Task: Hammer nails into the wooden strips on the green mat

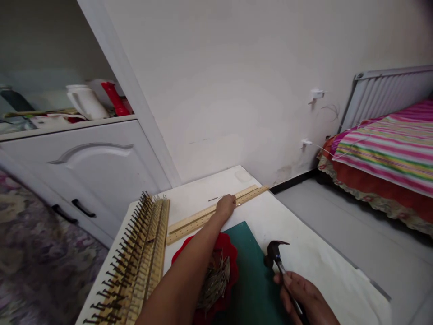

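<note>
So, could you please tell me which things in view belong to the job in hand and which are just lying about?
Likely part of the job:
claw hammer
drilled wooden strips
nail-studded wooden strips
red bowl
nails
green mat

Apparently just lying about:
white jug
red flashlight-like object
dark bottle
striped bedspread

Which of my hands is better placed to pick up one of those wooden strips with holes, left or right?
Probably your left hand: it is right at the wooden strips, while your right hand is farther from them and occupied, gripping the hammer.
</note>
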A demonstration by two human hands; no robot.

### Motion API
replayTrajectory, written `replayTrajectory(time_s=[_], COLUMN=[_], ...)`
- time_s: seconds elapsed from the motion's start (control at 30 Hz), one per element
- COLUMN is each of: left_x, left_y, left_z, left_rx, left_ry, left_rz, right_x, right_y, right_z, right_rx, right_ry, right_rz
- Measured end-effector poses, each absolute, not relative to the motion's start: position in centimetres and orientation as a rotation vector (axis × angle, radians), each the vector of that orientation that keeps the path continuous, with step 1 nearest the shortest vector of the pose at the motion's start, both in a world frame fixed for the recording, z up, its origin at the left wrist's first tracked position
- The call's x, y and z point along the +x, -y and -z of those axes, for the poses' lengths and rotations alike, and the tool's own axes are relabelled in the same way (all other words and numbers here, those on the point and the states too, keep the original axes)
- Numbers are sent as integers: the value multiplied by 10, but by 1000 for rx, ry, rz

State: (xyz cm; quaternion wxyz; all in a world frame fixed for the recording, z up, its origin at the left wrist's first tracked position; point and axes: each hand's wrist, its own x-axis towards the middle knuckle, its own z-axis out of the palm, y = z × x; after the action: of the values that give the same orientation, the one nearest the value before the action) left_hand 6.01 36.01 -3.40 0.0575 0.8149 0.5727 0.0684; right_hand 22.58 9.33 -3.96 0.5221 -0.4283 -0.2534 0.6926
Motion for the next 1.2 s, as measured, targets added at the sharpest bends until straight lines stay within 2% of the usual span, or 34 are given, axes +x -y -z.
replayTrajectory(time_s=[0.2, 0.4, 0.63, 0.87, 1.2], left_x=[53, 2, -45, -63, -54], left_y=[-334, -252, -180, -205, -288], left_z=[11, -29, -24, -15, 8], left_rx=[2474, 2499, 2474, 2346, 2226], left_ry=[-1708, -1547, -1475, -1848, -2081], left_rz=[-246, -243, -236, -425, -178], right_x=[227, 229, 222, 218, 220], right_y=[-90, -81, -70, -65, -72], right_z=[45, 44, 43, 48, 50], right_rx=[-1034, -1053, -1050, -1027, -1038], right_ry=[685, 778, 809, 868, 847], right_rz=[-1632, -1583, -1612, -1641, -1682])
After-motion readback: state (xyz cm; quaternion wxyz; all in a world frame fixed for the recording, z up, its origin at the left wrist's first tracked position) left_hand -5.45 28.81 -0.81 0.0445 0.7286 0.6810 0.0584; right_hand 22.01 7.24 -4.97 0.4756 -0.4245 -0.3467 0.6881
